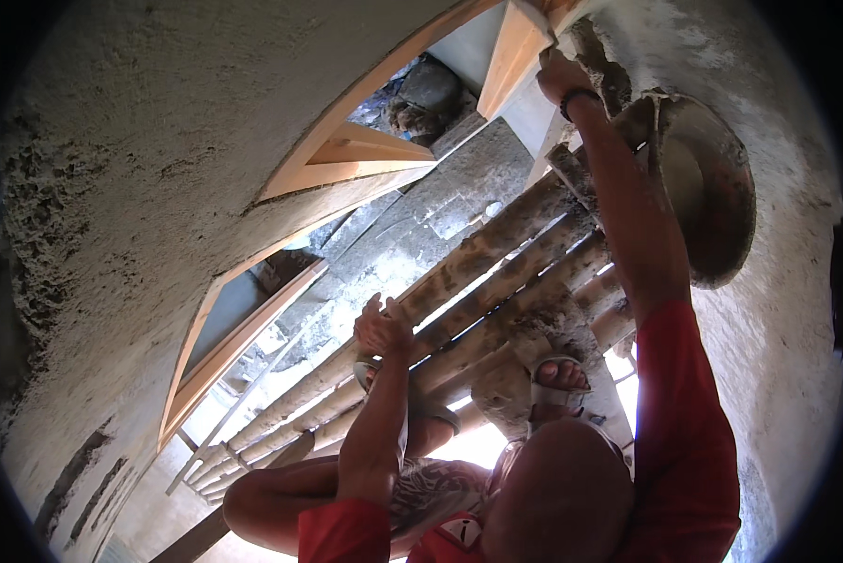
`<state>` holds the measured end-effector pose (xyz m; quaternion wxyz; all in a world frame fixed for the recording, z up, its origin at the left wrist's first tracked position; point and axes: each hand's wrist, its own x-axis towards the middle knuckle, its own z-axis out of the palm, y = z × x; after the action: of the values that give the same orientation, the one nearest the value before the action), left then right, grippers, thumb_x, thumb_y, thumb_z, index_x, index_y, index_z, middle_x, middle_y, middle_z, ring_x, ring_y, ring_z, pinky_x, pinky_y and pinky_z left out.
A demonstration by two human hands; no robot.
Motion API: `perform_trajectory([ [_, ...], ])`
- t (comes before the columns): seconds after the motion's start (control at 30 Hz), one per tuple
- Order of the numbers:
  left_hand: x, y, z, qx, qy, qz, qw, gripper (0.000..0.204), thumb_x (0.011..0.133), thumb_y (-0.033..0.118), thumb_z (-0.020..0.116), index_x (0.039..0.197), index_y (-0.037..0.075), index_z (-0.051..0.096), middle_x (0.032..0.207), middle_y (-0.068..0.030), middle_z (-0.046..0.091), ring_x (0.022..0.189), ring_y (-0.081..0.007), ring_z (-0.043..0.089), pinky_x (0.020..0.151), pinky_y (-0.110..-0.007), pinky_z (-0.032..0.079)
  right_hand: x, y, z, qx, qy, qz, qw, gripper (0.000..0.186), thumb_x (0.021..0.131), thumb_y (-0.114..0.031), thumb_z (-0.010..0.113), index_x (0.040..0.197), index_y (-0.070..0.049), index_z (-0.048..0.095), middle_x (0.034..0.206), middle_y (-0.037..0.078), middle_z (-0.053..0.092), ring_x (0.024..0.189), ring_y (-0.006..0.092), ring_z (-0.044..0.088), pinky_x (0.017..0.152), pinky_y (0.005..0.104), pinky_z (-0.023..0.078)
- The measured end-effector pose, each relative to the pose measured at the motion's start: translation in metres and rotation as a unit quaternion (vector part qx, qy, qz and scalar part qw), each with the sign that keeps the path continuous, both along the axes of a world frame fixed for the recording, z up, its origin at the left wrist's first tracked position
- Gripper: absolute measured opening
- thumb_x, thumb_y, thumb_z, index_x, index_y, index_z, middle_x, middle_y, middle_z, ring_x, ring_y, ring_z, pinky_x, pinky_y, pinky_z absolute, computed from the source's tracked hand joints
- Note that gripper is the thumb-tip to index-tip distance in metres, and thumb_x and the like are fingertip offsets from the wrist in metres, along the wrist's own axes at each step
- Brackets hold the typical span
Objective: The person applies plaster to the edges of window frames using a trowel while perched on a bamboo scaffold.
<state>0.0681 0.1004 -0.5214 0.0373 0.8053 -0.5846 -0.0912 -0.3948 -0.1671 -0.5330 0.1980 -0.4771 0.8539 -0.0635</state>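
My right hand [564, 80] is raised at the top beside an orange timber window reveal [510, 52] and a rough plastered edge, fingers closed on something I cannot make out, perhaps a small tool. Just below it, a round mortar-smeared pan [707, 192] leans by the curved wall. My left hand [384, 327] hangs over the wooden pole platform [482, 244], close to my sandaled left foot, its fingers loosely bent and apart, with nothing visible in them.
A rough plastered wall [130, 159] with timber-framed openings [229, 328] curves along the left; another plastered wall [782, 347] rises on the right. My right foot [560, 380] rests on a dirty board among the poles. Gaps between poles show brightness below.
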Motion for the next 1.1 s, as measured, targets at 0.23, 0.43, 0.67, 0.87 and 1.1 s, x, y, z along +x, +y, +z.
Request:
perform_trajectory([
  [0.23, 0.003, 0.0, -0.007, -0.005, 0.016, -0.002, 1.0, 0.026, 0.082, 0.03, 0.065, 0.101, 0.013, 0.07, 0.086, -0.0056, 0.069, 0.088, -0.0274, 0.06, 0.088, -0.043, 0.041, 0.0, -0.01, -0.009, 0.087, 0.045, 0.018, 0.995, 0.052, 0.09, -0.026, 0.048, 0.136, -0.004, 0.04, 0.112, 0.03, 0.062, 0.106, 0.0462, 0.061, 0.091, 0.0531, 0.049],
  [0.43, 0.006, -0.001, 0.0, -0.007, 0.006, -0.014, 1.0, 0.028, 0.084, 0.031, 0.063, 0.102, 0.011, 0.071, 0.093, -0.0089, 0.07, 0.089, -0.0302, 0.06, 0.088, -0.045, 0.042, 0.023, -0.009, 0.0, 0.062, -0.012, -0.004, 0.998, 0.036, 0.09, -0.021, 0.045, 0.115, 0.0, 0.062, 0.116, 0.026, 0.063, 0.109, 0.0394, 0.063, 0.091, 0.0507, 0.05],
  [0.67, 0.002, -0.002, 0.012, 0.041, 0.014, -0.009, 0.999, 0.035, 0.09, 0.038, 0.054, 0.106, 0.011, 0.07, 0.091, -0.0138, 0.069, 0.088, -0.0337, 0.061, 0.084, -0.046, 0.043, 0.101, 0.061, 0.053, -0.26, -0.472, -0.218, 0.813, 0.03, 0.09, -0.032, 0.062, 0.1, -0.006, 0.051, 0.069, 0.007, 0.056, 0.054, 0.0182, 0.056, 0.046, 0.0332, 0.046],
  [0.87, 0.009, -0.001, 0.007, 0.029, -0.03, -0.039, 0.998, 0.04, 0.094, 0.044, 0.047, 0.101, 0.011, 0.07, 0.086, -0.0188, 0.07, 0.079, -0.0391, 0.066, 0.074, -0.051, 0.048, 0.113, 0.088, 0.086, -0.25, -0.696, -0.327, 0.589, 0.027, 0.093, -0.034, 0.059, 0.099, -0.009, 0.054, 0.069, 0.003, 0.054, 0.056, 0.0148, 0.055, 0.048, 0.032, 0.046],
  [1.1, 0.016, -0.005, -0.001, 0.04, -0.131, -0.186, 0.973, 0.028, 0.093, 0.028, 0.049, 0.08, 0.007, 0.062, 0.08, -0.014, 0.065, 0.075, -0.0352, 0.064, 0.071, -0.048, 0.05, 0.086, 0.044, 0.072, -0.254, -0.798, -0.356, 0.414, 0.029, 0.092, -0.04, 0.058, 0.1, -0.013, 0.054, 0.071, 0.003, 0.052, 0.057, 0.0163, 0.053, 0.052, 0.0341, 0.045],
])
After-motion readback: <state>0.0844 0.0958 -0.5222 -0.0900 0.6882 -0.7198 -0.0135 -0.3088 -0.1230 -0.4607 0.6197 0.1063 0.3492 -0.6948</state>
